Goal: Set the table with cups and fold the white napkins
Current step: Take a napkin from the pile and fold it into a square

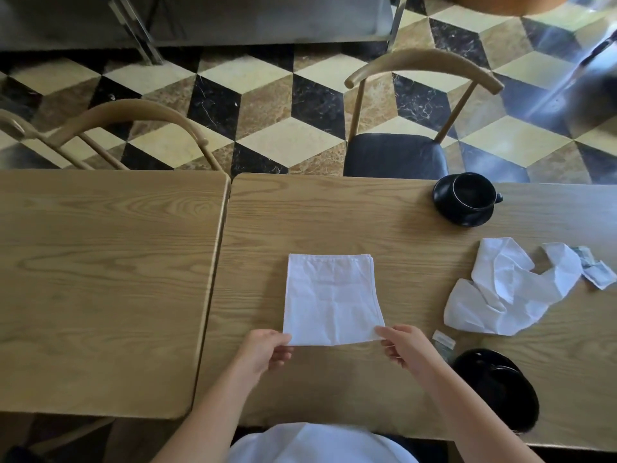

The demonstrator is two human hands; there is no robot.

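Note:
A white napkin, folded into a rough square, lies flat on the right wooden table. My left hand pinches its near left corner and my right hand pinches its near right corner. A second white napkin lies crumpled to the right. A black cup stands on a black saucer at the far edge. Another black cup and saucer sits at the near right, partly behind my right forearm.
A second wooden table butts against the left side. Small paper packets lie by the crumpled napkin, another packet near my right hand. A dark-seated chair and a wooden chair stand across the tables on the patterned floor.

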